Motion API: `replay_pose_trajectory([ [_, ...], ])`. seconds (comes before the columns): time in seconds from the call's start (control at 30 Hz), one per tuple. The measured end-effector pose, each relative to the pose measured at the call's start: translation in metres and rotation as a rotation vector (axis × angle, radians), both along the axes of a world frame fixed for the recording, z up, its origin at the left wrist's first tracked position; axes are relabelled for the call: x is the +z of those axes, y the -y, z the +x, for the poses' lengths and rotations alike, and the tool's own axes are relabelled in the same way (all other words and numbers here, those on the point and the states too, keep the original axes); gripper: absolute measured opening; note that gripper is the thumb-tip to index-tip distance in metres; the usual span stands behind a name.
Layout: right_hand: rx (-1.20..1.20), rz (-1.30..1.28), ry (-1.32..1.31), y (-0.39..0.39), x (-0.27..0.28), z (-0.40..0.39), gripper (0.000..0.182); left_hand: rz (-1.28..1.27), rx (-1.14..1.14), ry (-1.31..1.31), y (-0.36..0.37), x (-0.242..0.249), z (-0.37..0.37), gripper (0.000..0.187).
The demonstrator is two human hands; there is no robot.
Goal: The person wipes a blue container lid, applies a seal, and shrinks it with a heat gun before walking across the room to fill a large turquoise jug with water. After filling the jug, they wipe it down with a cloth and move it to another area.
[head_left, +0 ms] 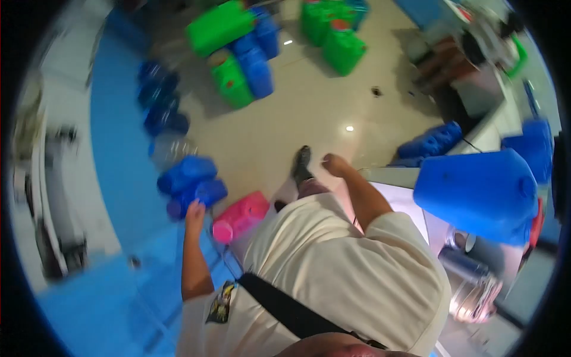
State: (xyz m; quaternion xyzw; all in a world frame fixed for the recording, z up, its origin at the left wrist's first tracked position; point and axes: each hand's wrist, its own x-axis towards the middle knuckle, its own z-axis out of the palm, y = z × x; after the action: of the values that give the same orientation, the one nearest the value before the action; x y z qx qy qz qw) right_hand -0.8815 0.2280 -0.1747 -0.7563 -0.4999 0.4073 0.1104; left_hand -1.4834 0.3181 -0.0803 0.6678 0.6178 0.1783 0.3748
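From the head camera, the left hand [195, 211] closes on a blue jerrycan [191, 181] at the floor's blue edge, beside a pink can [241, 215]. The right hand [334, 165] hangs curled and empty. Contents can't be told; a full can might slip.

The picture is blurry. The person looks down at a cream shirt [333, 262] with a black strap [285, 306] across it. The left hand [194, 209] is touching a blue jug [191, 183], but I cannot tell if it grips it. A pink jug [241, 215] lies just beside it on the floor [309, 113]. The right hand [334, 165] is curled with nothing in it. A big blue jug [476, 193] sits on the right. Green jugs [229, 53] stand far off.
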Motion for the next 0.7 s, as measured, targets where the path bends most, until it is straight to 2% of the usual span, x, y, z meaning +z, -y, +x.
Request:
replay_pose_trajectory([
  [0.03,0.039,-0.043,-0.03,-0.023,0.001,-0.001,0.042,-0.013,-0.039,-0.143,-0.015,0.025,0.021,0.044],
  [0.07,0.155,-0.011,-0.011,-0.044,-0.031,0.006,0.037,0.071,-0.136,-0.088,-0.021,0.01,0.019,0.043],
  [0.1,0.269,0.027,0.009,-0.064,-0.064,0.013,0.032,0.073,-0.298,-0.279,-0.037,-0.028,-0.003,0.039],
  [0.13,0.378,0.072,0.027,-0.083,-0.097,0.022,0.027,-0.254,-0.116,-0.38,-0.048,-0.025,0.017,0.037],
  [0.17,0.371,0.143,0.088,-0.111,-0.136,0.025,0.024,0.061,-0.653,-0.932,-0.05,-0.044,0.006,0.033],
  [0.2,0.199,-0.023,0.013,-0.101,-0.049,0.045,0.027,-0.048,-0.688,-0.944,-0.06,-0.037,0.018,0.033],
  [0.23,0.179,-0.013,0.021,-0.107,-0.082,0.059,0.027,-0.215,-0.59,-0.842,-0.079,-0.026,0.035,0.032],
  [0.3,0.053,-0.085,0.028,-0.11,-0.055,0.104,0.028,-0.391,-0.449,-0.705,-0.13,-0.008,0.081,0.031],
  [0.33,-0.023,-0.168,0.031,-0.115,-0.045,0.123,0.028,-0.415,-0.439,-0.676,-0.165,0.002,0.103,0.031],
  [0.4,-0.2,-0.177,0.034,-0.118,-0.04,0.176,0.028,-0.429,-0.471,-0.644,-0.234,0.013,0.148,0.03],
  [0.47,-0.521,-0.17,-0.012,-0.107,-0.004,0.222,0.027,-0.426,-0.531,-0.645,-0.302,0.023,0.202,0.03],
  [0.57,-0.78,-0.03,0.011,-0.095,0.013,0.274,0.027,-0.397,-0.637,-0.667,-0.397,0.033,0.295,0.029],
  [0.63,-1.001,0.237,0.01,-0.083,0.033,0.307,0.033,-0.36,-0.734,-0.69,-0.46,0.027,0.369,0.029],
  [0.7,-1.11,0.302,0.027,-0.067,0.052,0.34,0.037,-0.315,-0.845,-0.715,-0.514,0.031,0.456,0.028],
])
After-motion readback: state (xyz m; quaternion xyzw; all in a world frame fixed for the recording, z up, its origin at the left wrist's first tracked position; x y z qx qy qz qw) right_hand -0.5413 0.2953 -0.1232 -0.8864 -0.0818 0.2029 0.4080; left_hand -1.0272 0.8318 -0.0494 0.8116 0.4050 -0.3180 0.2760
